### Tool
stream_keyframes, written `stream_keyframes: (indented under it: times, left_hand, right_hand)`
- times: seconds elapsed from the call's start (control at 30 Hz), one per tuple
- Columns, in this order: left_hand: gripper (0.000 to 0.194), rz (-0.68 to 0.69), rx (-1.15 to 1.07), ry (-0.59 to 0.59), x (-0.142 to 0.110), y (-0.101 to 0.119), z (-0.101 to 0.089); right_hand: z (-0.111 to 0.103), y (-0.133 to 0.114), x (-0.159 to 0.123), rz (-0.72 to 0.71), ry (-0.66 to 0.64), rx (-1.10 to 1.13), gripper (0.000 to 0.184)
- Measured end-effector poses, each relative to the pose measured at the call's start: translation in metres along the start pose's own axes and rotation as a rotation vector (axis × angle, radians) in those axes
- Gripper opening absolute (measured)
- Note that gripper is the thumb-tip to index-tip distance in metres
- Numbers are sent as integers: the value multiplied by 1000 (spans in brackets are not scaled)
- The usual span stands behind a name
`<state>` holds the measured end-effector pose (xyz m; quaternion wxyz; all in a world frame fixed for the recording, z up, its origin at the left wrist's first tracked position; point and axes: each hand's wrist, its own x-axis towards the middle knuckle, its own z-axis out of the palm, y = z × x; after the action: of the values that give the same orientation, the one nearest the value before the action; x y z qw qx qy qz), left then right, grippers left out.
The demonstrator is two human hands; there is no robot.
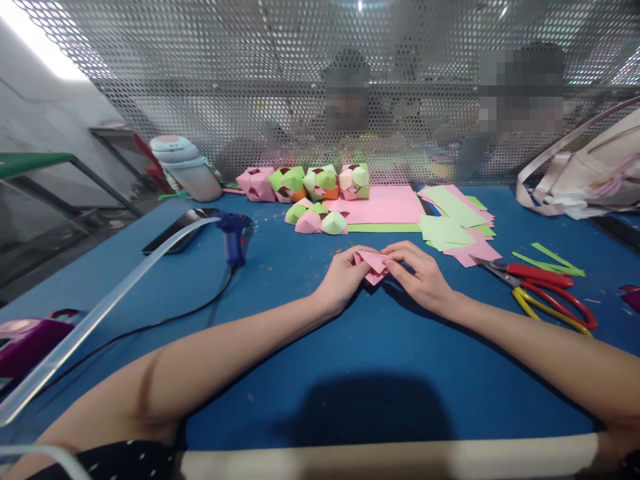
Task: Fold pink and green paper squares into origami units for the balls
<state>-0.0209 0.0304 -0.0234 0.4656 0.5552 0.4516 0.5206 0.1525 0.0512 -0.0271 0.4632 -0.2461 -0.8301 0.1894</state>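
Observation:
Between my two hands, just above the blue tabletop, is a small folded piece of pink paper [373, 264] with pointed corners. My left hand [343, 277] is closed on its left side, thumb lying along the paper. The fingers of my right hand [417, 273] pinch its right edge. Behind my hands stand folded paper pieces [323, 224] in green, pink and pale green. Past those sits a row of finished-looking paper ball shapes, among them a pink one [259, 183] and a green one [289, 181].
Pink sheets [377, 204] and pale green paper [453, 212] lie at the back. Red-handled scissors [543, 275] and yellow-handled ones [545, 313] rest at right. A blue glue gun [234, 237] with a long glue stick, a phone [173, 235] and a bottle [187, 167] are at left.

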Motion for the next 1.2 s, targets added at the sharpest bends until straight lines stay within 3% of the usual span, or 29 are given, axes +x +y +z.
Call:
stream_keyframes:
  times: [0.17,0.27,0.63,1.2]
  left_hand:
    - [15,68,145,10,-1,4,0]
    - [17,98,195,10,-2,3,-1]
    - [19,124,249,4,-3,7,0]
    - [20,107,208,-42,-4,5,0]
  right_hand:
    - [0,2,0,247,60,170,16]
    - [0,2,1,317,51,203,21]
    - [-1,4,3,331,-24,165,17]
    - [0,1,2,264,58,38,15]
